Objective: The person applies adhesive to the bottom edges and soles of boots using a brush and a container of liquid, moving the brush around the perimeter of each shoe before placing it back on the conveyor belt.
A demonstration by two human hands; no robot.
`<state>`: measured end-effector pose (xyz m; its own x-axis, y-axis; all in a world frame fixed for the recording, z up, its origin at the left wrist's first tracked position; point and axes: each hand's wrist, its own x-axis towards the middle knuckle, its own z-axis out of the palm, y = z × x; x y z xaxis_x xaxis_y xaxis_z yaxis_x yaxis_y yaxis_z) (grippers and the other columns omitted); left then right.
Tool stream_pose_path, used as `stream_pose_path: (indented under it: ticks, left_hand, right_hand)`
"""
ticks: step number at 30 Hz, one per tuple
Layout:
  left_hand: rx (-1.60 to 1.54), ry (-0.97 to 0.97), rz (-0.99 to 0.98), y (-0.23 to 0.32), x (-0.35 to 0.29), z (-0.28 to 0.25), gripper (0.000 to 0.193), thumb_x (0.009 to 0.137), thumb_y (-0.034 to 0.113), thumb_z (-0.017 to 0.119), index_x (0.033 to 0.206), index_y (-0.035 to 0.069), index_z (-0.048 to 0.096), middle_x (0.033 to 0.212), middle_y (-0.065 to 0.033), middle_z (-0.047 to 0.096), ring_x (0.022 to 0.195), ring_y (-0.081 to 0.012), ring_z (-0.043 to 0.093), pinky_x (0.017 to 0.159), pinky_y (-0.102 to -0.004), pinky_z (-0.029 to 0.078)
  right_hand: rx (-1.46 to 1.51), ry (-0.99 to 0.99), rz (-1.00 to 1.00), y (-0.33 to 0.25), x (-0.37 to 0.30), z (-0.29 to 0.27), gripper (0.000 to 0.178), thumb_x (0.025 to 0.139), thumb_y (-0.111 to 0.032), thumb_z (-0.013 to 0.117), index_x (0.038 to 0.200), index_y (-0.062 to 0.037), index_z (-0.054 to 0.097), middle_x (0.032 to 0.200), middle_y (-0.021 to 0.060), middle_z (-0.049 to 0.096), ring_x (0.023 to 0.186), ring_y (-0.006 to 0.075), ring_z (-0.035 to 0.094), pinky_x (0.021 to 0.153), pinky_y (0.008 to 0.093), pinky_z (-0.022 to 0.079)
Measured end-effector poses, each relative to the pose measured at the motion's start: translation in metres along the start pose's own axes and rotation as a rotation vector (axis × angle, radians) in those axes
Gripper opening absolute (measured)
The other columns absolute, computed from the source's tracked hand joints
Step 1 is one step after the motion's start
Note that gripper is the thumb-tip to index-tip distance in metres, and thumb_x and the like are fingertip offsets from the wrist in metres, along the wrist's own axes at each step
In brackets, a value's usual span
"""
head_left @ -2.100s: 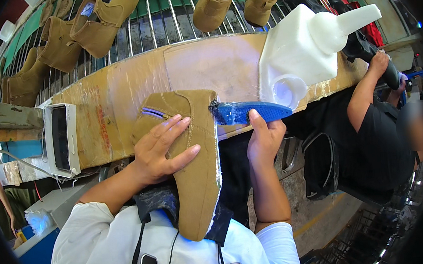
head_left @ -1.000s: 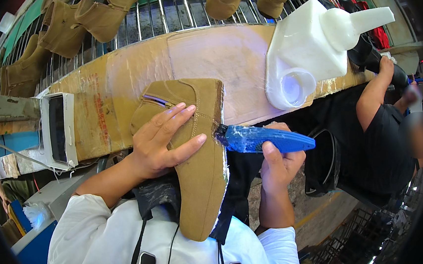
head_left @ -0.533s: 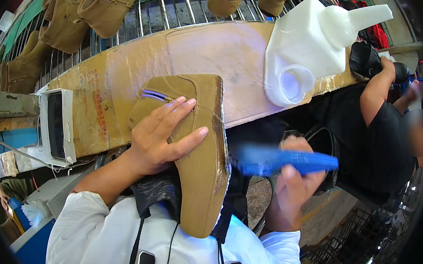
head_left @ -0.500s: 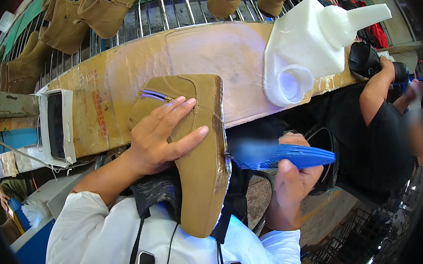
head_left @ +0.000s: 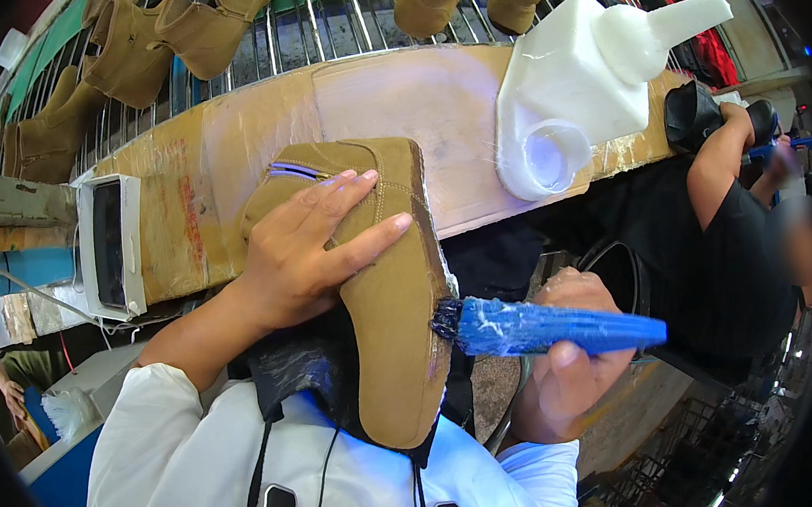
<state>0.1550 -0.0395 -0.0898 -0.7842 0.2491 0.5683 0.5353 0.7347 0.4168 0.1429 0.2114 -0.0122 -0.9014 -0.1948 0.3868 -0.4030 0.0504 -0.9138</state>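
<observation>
A tan suede boot (head_left: 390,350) lies on its side, its shaft on the cardboard and its toe toward me over my lap. My left hand (head_left: 304,233) holds it near the ankle, thumb and fingers spread over the upper. A short zip shows beside the fingertips. In my right hand (head_left: 576,354) is a blue-handled brush (head_left: 555,326), smeared with whitish residue. Its dark bristles touch the boot's right edge, where the bottom meets the upper. The underside of the boot is turned away from view.
Cardboard (head_left: 252,113) covers the bench. On its right stands a white plastic container (head_left: 584,87) with a spout and a round cup (head_left: 547,161). A white-framed dark panel (head_left: 111,243) is at left. More tan boots (head_left: 217,30) rest on a metal rack behind. Another person (head_left: 740,256) works at right.
My right hand has turned the brush so its bristles now meet the boot's edge lower down; it was blurred before. The boot and left hand have hardly moved.
</observation>
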Motion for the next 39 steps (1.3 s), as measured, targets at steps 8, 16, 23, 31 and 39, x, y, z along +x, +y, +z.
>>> stream_pose_path:
  ticks: [8,16,23,31,39]
  left_hand:
    - [-0.037,-0.069,-0.064,0.002,0.010,-0.009,0.075,0.060,0.003,0.073,0.131,0.026,0.057,0.125,-0.0164,0.059,0.110,-0.0342,0.060,0.086,-0.0414,0.052]
    - [-0.024,-0.014,-0.107,0.005,0.017,-0.007,0.076,0.060,0.002,0.073,0.130,0.025,0.057,0.121,-0.0169,0.061,0.106,-0.0327,0.063,0.084,-0.0404,0.053]
    - [-0.033,-0.015,-0.083,0.003,0.020,-0.009,0.076,0.060,0.003,0.075,0.130,0.024,0.057,0.118,-0.0175,0.063,0.105,-0.0323,0.064,0.083,-0.0404,0.053]
    - [0.048,-0.074,-0.046,0.001,0.028,-0.011,0.068,0.062,0.011,0.078,0.126,0.022,0.059,0.119,-0.0164,0.063,0.102,-0.0312,0.065,0.081,-0.0398,0.053]
    - [0.012,-0.124,-0.105,0.007,0.050,-0.015,0.070,0.061,0.010,0.081,0.127,0.018,0.057,0.116,-0.0139,0.065,0.102,-0.0305,0.066,0.082,-0.0404,0.052]
  right_hand:
    - [0.364,-0.193,-0.149,-0.012,-0.013,-0.015,0.026,0.073,-0.010,0.077,0.090,0.0048,0.064,0.079,0.0148,0.063,0.057,0.0195,0.058,0.049,0.0268,0.047]
    - [-0.554,0.095,-0.570,0.027,-0.041,0.009,0.027,0.085,-0.015,0.066,0.104,0.0007,0.056,0.095,0.0144,0.054,0.076,0.0289,0.062,0.064,0.0369,0.056]
    - [0.120,0.123,-0.030,0.014,0.007,0.009,0.045,0.084,-0.043,0.066,0.089,0.0008,0.057,0.082,0.0117,0.055,0.076,0.0210,0.051,0.072,0.0334,0.040]
    - [0.230,0.128,-0.036,-0.007,0.006,0.001,0.044,0.081,-0.044,0.073,0.081,-0.0005,0.063,0.075,0.0106,0.060,0.062,0.0199,0.054,0.058,0.0296,0.043]
    - [0.003,0.249,-0.231,-0.015,0.007,-0.004,0.044,0.085,-0.048,0.067,0.081,-0.0048,0.063,0.071,0.0064,0.058,0.061,0.0180,0.057,0.053,0.0287,0.048]
